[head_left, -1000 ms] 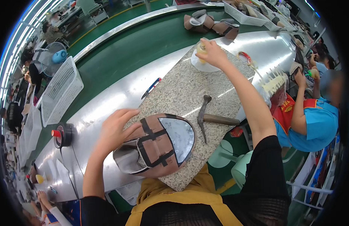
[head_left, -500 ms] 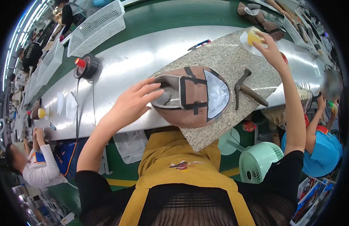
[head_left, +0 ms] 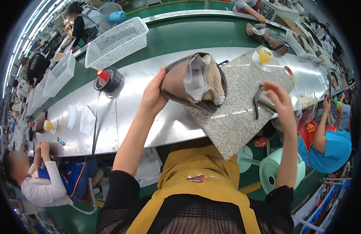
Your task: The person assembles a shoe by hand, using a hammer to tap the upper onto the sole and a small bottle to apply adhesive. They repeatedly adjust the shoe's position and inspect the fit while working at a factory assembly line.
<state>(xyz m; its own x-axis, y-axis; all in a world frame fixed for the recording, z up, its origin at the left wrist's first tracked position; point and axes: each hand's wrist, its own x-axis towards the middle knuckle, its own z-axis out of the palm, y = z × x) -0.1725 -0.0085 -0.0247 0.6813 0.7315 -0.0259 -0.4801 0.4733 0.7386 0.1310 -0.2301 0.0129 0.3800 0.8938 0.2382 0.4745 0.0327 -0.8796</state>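
My left hand [head_left: 154, 95] is closed on the left side of a brown boot upper [head_left: 176, 81], lifted and tilted above the bench. Its opening faces right and shows grey lining and pale fleece; black strips run along its edges. My right hand [head_left: 281, 100] is open over the right part of a speckled stone slab [head_left: 235, 132], fingers apart and holding nothing I can see. Under and beside those fingers lies a hammer [head_left: 258, 102], its handle partly hidden. Near the slab's far corner, a small yellow pot [head_left: 265, 55] stands on a white base.
On the metal bench [head_left: 137, 128] are a black round holder with a red top [head_left: 107, 79] and white cut pieces [head_left: 88, 119]. White baskets [head_left: 117, 45] stand along the green belt [head_left: 180, 33]. A mint fan [head_left: 282, 171] is below the bench; co-workers sit at both sides.
The boot upper, lying on the slab before, is now raised and turned in my left hand. My right hand has left the yellow pot and come nearer, over the hammer.
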